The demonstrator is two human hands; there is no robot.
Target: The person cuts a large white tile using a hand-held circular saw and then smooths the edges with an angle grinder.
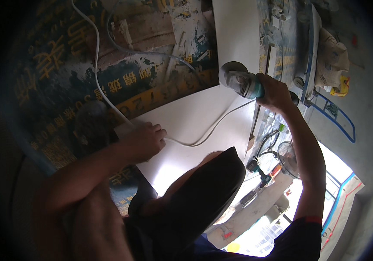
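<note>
My right hand (276,93) is wrapped around the body of a teal and grey angle grinder (250,88). The round disc (231,69) of the grinder lies over the right edge area of a long white board (237,32); whether it touches the surface I cannot tell. From the grinder a white power cord (203,138) curves back over the board to my left hand (145,141). That hand is closed around the cord, above the board's left edge. My bent knee in dark cloth covers the near part of the board.
Dark printed sheeting (60,104) covers the floor at left, with a grey cable (145,53) on it. At right lie a cordless drill (261,173), a round fan (287,157), a blue metal frame (342,118) and a crumpled tan bag (332,61).
</note>
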